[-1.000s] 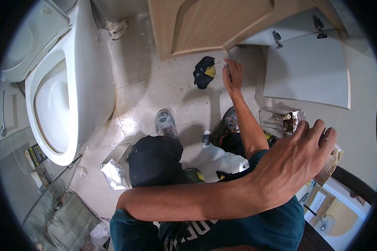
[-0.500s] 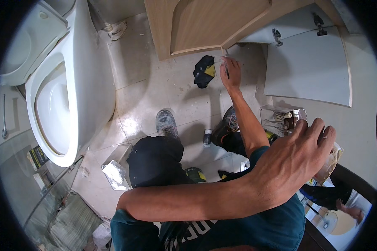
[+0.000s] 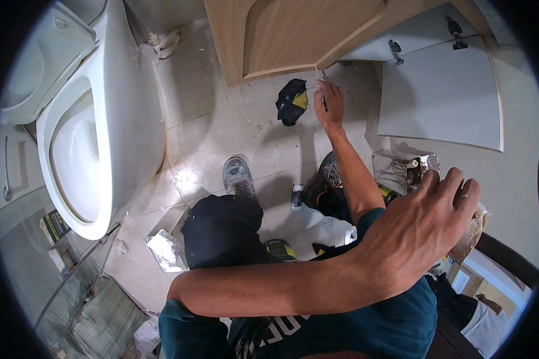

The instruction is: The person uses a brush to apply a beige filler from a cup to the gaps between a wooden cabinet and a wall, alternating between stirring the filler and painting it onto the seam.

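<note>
My right hand point(image 3: 330, 107) grips a thin dark tool point(image 3: 324, 102) just below the bottom edge of a light wooden cabinet door point(image 3: 305, 33). Beside it on the tiles lies a crumpled black and yellow item point(image 3: 291, 102). My left forearm crosses in front of me, and my left hand point(image 3: 428, 224) is curled at the right; its fingertips and anything in them are hidden. Next to that hand are a clutter-filled foil-lined container point(image 3: 394, 166) and a brownish crumpled container point(image 3: 468, 236). A small black and white tube point(image 3: 296, 197) stands or lies between my feet, hard to tell which.
A white toilet point(image 3: 129, 137) fills the left. A pale panel point(image 3: 437, 99) with hinges is at the upper right. A foil-covered tray point(image 3: 161, 245) sits by my left knee, with glass and rubble point(image 3: 105, 311) beyond. A person in a white top point(image 3: 482, 326) appears at the lower right.
My right hand has edged up toward the door's bottom edge, and my left hand has shifted very slightly. The person at the lower right has come into view and changed position.
</note>
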Available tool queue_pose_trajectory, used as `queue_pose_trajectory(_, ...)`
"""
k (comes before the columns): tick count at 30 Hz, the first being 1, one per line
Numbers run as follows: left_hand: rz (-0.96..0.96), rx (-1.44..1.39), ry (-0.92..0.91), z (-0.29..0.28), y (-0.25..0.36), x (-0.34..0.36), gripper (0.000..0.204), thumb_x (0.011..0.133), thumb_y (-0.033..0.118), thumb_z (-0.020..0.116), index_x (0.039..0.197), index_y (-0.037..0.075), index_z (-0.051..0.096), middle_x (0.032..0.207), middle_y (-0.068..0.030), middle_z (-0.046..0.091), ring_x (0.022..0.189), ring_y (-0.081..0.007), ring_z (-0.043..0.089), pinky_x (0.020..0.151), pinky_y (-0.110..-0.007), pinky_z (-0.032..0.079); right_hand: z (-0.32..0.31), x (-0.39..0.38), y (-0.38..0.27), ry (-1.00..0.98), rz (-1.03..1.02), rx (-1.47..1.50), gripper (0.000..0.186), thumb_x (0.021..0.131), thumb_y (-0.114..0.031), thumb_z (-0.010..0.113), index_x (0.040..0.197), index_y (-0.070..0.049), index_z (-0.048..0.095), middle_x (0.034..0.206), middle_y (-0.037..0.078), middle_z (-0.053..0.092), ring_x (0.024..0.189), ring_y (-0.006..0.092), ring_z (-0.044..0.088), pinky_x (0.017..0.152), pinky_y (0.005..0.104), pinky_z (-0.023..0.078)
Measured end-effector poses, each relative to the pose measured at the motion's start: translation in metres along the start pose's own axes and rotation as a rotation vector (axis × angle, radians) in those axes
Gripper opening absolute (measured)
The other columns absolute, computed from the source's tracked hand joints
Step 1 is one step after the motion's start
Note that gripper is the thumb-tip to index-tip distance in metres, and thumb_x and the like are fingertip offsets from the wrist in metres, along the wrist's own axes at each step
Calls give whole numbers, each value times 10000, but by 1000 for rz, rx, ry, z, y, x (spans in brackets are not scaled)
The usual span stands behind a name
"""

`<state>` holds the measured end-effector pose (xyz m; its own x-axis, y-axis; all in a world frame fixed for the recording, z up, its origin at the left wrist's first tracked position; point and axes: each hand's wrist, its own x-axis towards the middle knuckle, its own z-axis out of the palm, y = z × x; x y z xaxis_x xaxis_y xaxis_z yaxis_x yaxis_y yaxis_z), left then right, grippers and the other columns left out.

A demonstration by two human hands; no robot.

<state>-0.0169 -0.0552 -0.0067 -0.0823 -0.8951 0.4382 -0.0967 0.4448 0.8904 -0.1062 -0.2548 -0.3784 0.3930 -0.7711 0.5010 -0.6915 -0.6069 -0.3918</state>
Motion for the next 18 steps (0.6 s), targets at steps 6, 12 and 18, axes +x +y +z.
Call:
queue_pose_trajectory(6,2,15,-16,-1,0,0,523,861,13,789,1298,-109,530,1220,-246,559,1085,-367,682,822,-375,701,-2,0,-3,-14,21,3,296,962,-83,664,1254,-87,710,1174,143,736,1080,380,636,993,480,489)
queue_pose_trajectory(12,4,62,5,-2,1,0,478,871,12,753,1282,-104,538,1194,-227,567,1055,-347,686,868,-382,670,-2,-3,-4,-25,34,3,299,967,-90,656,1261,-84,709,1179,145,733,1083,384,632,998,479,492)
queue_pose_trajectory(18,-3,61,-2,-2,2,0,483,862,18,763,1274,-101,539,1182,-221,565,1036,-345,691,862,-384,675,-5,-3,-2,-10,11,10,289,959,-108,651,1242,-79,704,1160,148,722,1072,392,635,985,492,492)
